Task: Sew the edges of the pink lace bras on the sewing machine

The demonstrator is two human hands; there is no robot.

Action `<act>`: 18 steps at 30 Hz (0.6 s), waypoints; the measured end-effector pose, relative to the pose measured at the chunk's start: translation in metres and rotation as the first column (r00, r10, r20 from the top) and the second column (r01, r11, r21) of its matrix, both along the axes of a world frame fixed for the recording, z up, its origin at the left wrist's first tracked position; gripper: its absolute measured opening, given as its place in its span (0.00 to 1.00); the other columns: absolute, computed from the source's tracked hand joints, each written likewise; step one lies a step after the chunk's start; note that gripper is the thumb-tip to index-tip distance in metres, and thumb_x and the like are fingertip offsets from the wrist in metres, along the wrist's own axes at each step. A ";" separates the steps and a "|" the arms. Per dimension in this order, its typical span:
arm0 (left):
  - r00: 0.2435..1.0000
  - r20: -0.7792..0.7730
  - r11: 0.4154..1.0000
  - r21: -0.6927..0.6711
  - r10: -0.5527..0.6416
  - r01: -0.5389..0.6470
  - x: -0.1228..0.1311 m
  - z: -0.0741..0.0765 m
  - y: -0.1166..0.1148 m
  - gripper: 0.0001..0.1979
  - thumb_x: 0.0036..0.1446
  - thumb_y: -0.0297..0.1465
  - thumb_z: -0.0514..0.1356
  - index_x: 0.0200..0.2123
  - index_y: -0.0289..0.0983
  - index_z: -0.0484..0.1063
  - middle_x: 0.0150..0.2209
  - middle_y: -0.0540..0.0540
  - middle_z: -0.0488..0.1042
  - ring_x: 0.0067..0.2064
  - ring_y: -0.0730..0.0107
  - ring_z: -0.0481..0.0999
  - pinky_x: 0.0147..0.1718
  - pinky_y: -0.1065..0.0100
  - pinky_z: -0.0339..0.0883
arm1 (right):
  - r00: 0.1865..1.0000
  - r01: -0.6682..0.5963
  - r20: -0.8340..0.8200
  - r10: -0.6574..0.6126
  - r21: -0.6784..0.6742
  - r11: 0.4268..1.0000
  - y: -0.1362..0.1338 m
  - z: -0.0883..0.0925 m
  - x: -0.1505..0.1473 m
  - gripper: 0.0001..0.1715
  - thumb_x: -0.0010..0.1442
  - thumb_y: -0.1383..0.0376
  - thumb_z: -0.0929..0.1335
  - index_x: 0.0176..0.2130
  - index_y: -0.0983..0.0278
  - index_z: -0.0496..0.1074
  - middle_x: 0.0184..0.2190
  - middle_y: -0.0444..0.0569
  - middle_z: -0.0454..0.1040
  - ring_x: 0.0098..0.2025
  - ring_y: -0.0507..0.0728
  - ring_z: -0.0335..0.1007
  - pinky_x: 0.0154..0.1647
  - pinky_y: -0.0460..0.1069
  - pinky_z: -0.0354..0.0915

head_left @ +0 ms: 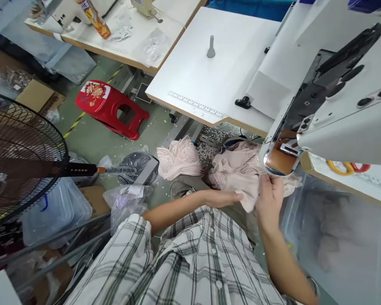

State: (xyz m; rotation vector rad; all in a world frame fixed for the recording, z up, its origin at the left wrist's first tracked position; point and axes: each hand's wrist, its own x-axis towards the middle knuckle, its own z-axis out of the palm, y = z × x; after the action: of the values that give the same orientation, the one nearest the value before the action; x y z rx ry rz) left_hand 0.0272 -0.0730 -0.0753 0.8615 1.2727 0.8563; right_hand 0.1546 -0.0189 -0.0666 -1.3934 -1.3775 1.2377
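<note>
A pale pink lace bra (233,180) hangs in loose folds over my lap, below the end of the sewing machine's narrow arm (277,163). My right hand (269,203) pinches its cloth right at the rounded tip of that arm; the fingertips are partly hidden there. Coming in from the left, my left hand (224,198) holds the lower flap of the same bra, with its fingers mostly straight and the cloth at their tips. To the left of it, a stack of pink lace bra cups (179,159) rests on my knee, touched by neither hand.
The white machine table (206,72) has a printed ruler along its front edge and a grey pin on top. A red stool (111,108) and a black fan (22,156) stand at left. Yellow-handled scissors (340,167) lie at right, above a clear plastic bin (346,237).
</note>
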 end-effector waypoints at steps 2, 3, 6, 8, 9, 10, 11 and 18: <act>0.986 0.063 0.987 0.008 0.157 -0.158 0.008 -0.003 0.003 0.25 0.60 0.53 0.55 0.30 0.37 0.76 0.27 0.46 0.74 0.38 0.60 0.78 0.37 0.63 0.74 | 0.991 -0.025 0.133 0.004 0.161 0.987 -0.011 -0.004 -0.011 0.17 0.62 0.50 0.66 0.35 0.61 0.66 0.30 0.47 0.69 0.34 0.57 0.67 0.36 0.52 0.65; 0.964 0.102 0.968 0.008 0.247 -0.249 0.012 -0.004 0.005 0.27 0.60 0.54 0.54 0.31 0.36 0.76 0.27 0.45 0.74 0.38 0.60 0.79 0.38 0.63 0.74 | 0.983 -0.040 0.182 0.000 0.212 0.977 -0.015 -0.007 -0.015 0.18 0.62 0.49 0.65 0.35 0.61 0.65 0.29 0.47 0.68 0.32 0.57 0.66 0.34 0.52 0.64; 0.904 0.174 0.917 0.005 0.391 -0.398 0.020 -0.005 0.008 0.28 0.59 0.56 0.55 0.35 0.35 0.75 0.29 0.44 0.76 0.38 0.61 0.78 0.40 0.64 0.73 | 0.976 -0.038 0.215 -0.017 0.248 0.968 -0.021 -0.017 -0.022 0.20 0.63 0.47 0.64 0.33 0.60 0.64 0.28 0.47 0.68 0.31 0.57 0.66 0.32 0.51 0.63; 0.877 0.186 0.891 0.017 0.443 -0.454 0.018 -0.005 0.006 0.27 0.56 0.56 0.58 0.35 0.35 0.74 0.29 0.46 0.76 0.37 0.64 0.77 0.39 0.66 0.71 | 0.977 -0.086 0.208 0.043 0.204 0.975 -0.021 -0.021 -0.018 0.19 0.65 0.48 0.63 0.33 0.59 0.63 0.26 0.45 0.68 0.28 0.55 0.66 0.29 0.50 0.63; 0.865 0.187 0.878 0.026 0.466 -0.478 0.015 -0.004 0.004 0.25 0.55 0.54 0.61 0.35 0.36 0.73 0.30 0.47 0.75 0.36 0.66 0.76 0.39 0.67 0.71 | 0.971 -0.158 0.208 0.122 0.170 0.973 -0.019 -0.021 -0.013 0.18 0.65 0.49 0.63 0.32 0.59 0.63 0.25 0.44 0.68 0.26 0.55 0.65 0.28 0.50 0.63; 0.862 0.182 0.873 0.041 0.472 -0.487 0.010 -0.002 0.003 0.23 0.54 0.52 0.63 0.34 0.36 0.72 0.30 0.48 0.75 0.36 0.68 0.75 0.39 0.69 0.70 | 0.955 -0.236 0.215 0.203 0.142 0.961 -0.017 -0.019 -0.006 0.18 0.66 0.50 0.63 0.31 0.59 0.63 0.24 0.43 0.68 0.25 0.54 0.65 0.27 0.50 0.63; 0.877 0.170 0.883 0.061 0.450 -0.465 0.004 0.002 0.001 0.21 0.54 0.50 0.64 0.34 0.36 0.72 0.30 0.49 0.75 0.35 0.69 0.75 0.38 0.70 0.69 | 0.936 -0.299 0.233 0.262 0.141 0.944 -0.013 -0.016 0.003 0.17 0.66 0.52 0.63 0.30 0.59 0.64 0.23 0.43 0.68 0.24 0.54 0.65 0.27 0.49 0.63; 0.955 -0.189 0.955 0.150 -0.227 0.257 -0.028 0.049 0.009 0.13 0.63 0.39 0.55 0.29 0.37 0.66 0.22 0.54 0.65 0.23 0.75 0.63 0.24 0.73 0.60 | 0.754 -0.648 0.469 0.461 0.415 0.638 0.014 0.023 0.040 0.12 0.64 0.57 0.67 0.44 0.61 0.69 0.42 0.53 0.77 0.45 0.60 0.73 0.44 0.55 0.68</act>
State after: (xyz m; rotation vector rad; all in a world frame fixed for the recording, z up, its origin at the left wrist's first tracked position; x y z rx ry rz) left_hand -0.0012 -0.0645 -0.0260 1.2253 1.2191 0.7141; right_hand 0.1945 -0.0047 -0.0434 -0.7633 -2.3194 0.8424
